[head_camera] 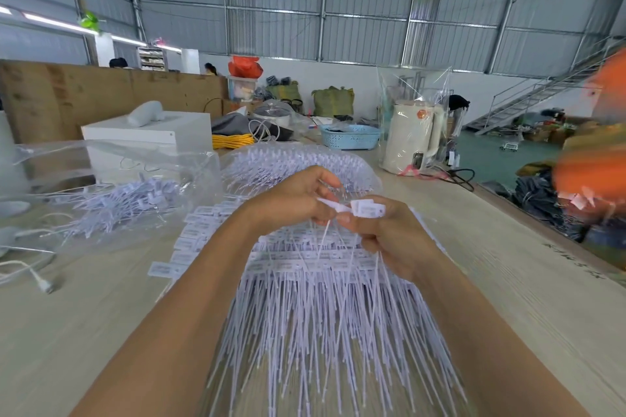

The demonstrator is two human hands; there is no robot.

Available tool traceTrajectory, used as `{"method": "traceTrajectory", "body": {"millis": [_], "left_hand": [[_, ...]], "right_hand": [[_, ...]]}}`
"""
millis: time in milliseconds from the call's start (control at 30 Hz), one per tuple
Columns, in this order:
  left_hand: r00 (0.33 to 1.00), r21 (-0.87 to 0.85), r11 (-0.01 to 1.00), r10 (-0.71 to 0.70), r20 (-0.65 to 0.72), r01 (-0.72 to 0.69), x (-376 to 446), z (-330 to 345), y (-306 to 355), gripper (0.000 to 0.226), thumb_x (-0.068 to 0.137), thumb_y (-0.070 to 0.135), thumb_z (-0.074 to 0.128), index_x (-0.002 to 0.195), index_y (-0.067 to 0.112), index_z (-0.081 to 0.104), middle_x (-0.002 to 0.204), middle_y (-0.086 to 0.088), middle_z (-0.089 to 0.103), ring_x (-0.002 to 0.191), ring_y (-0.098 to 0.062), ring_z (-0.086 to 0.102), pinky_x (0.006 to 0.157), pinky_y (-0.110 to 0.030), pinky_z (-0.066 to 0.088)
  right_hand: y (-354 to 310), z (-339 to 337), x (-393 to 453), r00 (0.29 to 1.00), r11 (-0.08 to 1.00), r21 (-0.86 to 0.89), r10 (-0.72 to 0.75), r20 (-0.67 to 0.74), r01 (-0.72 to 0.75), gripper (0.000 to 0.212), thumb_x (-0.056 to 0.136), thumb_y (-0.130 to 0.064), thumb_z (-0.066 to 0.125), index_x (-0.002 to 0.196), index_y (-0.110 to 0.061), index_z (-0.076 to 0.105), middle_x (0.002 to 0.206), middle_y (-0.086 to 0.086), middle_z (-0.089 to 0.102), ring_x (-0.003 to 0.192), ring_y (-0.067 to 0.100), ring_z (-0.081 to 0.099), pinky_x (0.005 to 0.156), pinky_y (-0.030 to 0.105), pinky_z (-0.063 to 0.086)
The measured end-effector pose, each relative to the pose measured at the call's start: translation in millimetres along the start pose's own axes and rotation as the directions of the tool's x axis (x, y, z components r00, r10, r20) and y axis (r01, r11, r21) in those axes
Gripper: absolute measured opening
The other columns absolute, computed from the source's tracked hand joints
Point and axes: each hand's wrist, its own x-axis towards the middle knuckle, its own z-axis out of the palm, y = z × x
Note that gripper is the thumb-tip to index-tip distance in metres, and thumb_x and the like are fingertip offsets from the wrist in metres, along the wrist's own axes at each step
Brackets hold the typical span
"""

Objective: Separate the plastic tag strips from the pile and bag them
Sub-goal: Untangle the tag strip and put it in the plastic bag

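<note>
We note white tag strips (325,308) with grey printed labels, pale wood-grain table (508,281), light-blue latticed basket (350,136), yellow cable coil (232,140), cream kettle (411,135), clear bag (111,193).

No text can be read with certainty. The tag strips (305,264) in the pile carry small printed labels on their heads, too blurred to make out. Dark handwritten characters (576,261) stand on the desk (508,281) near its right edge, illegible. An orange sticker (422,114) marks the cream kettle (411,135) at far right, its print unreadable.
</note>
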Motion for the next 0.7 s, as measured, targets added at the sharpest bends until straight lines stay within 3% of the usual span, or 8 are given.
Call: {"method": "traceTrajectory", "body": {"millis": [100,200,300,467,567,700], "left_hand": [[0.997,-0.161,0.986,-0.06,-0.037,0.053,-1,2,-3,0.007,0.088,0.002,0.06,0.095,0.002,0.061,0.074,-0.009,0.063,0.057,-0.012,0.059,0.057,-0.019,0.052],[0.995,-0.104,0.991,-0.089,-0.037,0.085,2,4,-8,0.015,0.09,0.018,0.062,0.084,0.005,0.063,0.06,-0.002,0.066,0.048,-0.008,0.058,0.048,-0.018,0.044],[0.991,-0.104,0.992,-0.078,-0.105,0.067,7,8,-8,0.015,0.088,0.016,0.064,0.076,0.008,0.059,0.053,0.0,0.064,0.042,-0.007,0.051,0.047,-0.018,0.04],[0.986,-0.269,0.956,-0.147,-0.083,0.12,7,9,-7,0.013,0.086,0.006,0.063,0.074,0.007,0.063,0.046,0.0,0.057,0.035,-0.006,0.043,0.038,-0.014,0.034],[0.976,-0.392,0.899,-0.218,-0.016,0.195,7,10,-6,0.013,0.088,0.006,0.06,0.076,0.005,0.06,0.044,0.002,0.049,0.033,-0.005,0.034,0.035,-0.012,0.026],[0.966,-0.385,0.895,-0.256,-0.029,0.225,6,8,-2,0.002,0.086,0.003,0.059,0.087,0.001,0.058,0.045,0.001,0.043,0.033,-0.005,0.028,0.036,-0.011,0.023]], "right_hand": [[-1,-2,1,0.998,0.997,0.083,-0.006,-0.057,0.01,0.014,0.074,0.003,0.073,0.073,-0.009,0.065,0.05,-0.006,0.049,0.038,0.004,0.033,0.034,0.014,0.027],[-1,0,1,0.997,0.998,0.067,-0.017,-0.071,0.022,0.011,0.074,0.002,0.073,0.075,-0.007,0.068,0.05,-0.005,0.049,0.038,0.005,0.032,0.035,0.014,0.027],[0,2,1,0.994,0.999,0.017,-0.047,-0.098,0.049,0.009,0.075,0.001,0.072,0.077,-0.007,0.068,0.046,-0.007,0.05,0.036,0.004,0.032,0.036,0.015,0.027],[0,8,1,0.967,0.977,-0.125,-0.192,-0.168,0.173,0.02,0.073,0.005,0.073,0.068,-0.01,0.062,0.043,-0.011,0.052,0.035,0.001,0.038,0.037,0.015,0.03],[1,10,1,0.928,0.889,-0.382,-0.335,-0.164,0.254,0.026,0.072,0.002,0.076,0.064,-0.014,0.058,0.055,-0.003,0.056,0.049,0.005,0.045,0.048,0.02,0.035],[4,10,3,0.893,0.809,-0.511,-0.42,-0.159,0.29,0.016,0.073,0.0,0.075,0.07,0.0,0.059,0.065,0.008,0.057,0.058,0.014,0.046,0.051,0.022,0.035]]}}
